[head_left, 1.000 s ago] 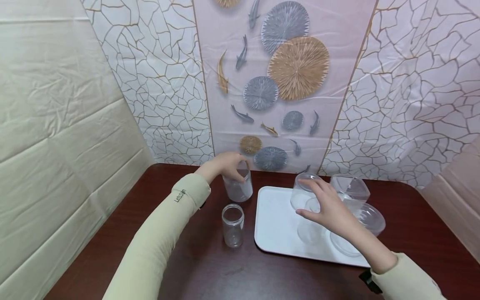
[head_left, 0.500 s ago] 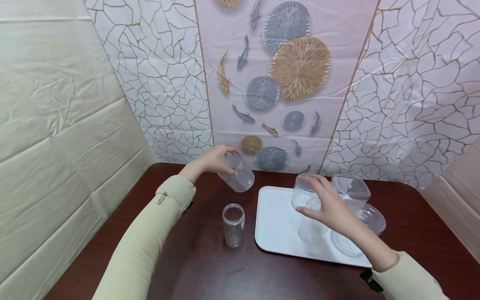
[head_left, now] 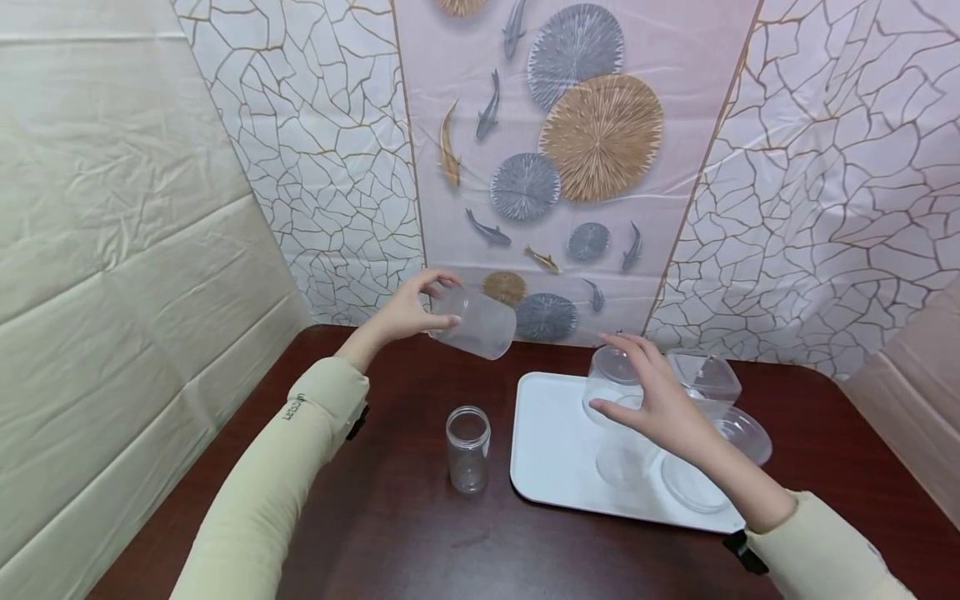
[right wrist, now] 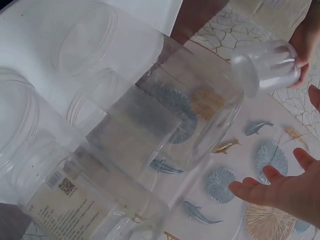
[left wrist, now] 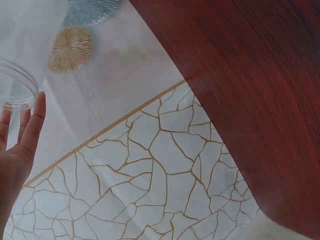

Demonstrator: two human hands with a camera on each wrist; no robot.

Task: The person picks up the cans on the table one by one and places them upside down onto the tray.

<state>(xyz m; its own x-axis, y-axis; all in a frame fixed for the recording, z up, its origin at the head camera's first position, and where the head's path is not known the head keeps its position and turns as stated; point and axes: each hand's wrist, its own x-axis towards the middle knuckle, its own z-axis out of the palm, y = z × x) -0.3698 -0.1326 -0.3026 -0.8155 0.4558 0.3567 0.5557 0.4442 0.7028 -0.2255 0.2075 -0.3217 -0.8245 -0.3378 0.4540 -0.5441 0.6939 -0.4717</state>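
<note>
My left hand [head_left: 405,312] grips a clear plastic jar [head_left: 486,323] by its mouth end, above the back edge of the table. The jar is tipped nearly on its side, its base pointing right; its threaded rim [left wrist: 22,80] is by my fingers in the left wrist view. Below it, a narrower clear jar [head_left: 468,467] stands upright on the table. My right hand [head_left: 663,408] hovers over a white tray [head_left: 547,442], fingers spread and holding nothing. Beside and under it are several clear containers, including a round jar [head_left: 600,387]; my wrist partly hides them.
A square-sided clear container [head_left: 708,375] is at the tray's back right. One container carries a printed label [right wrist: 65,200] in the right wrist view. The dark red table [head_left: 375,517] ends at a patterned wall cloth [head_left: 345,208].
My left hand has lifted the jar off the table, moved it left and up, and tipped it from upright to nearly sideways. My right hand has risen slightly.
</note>
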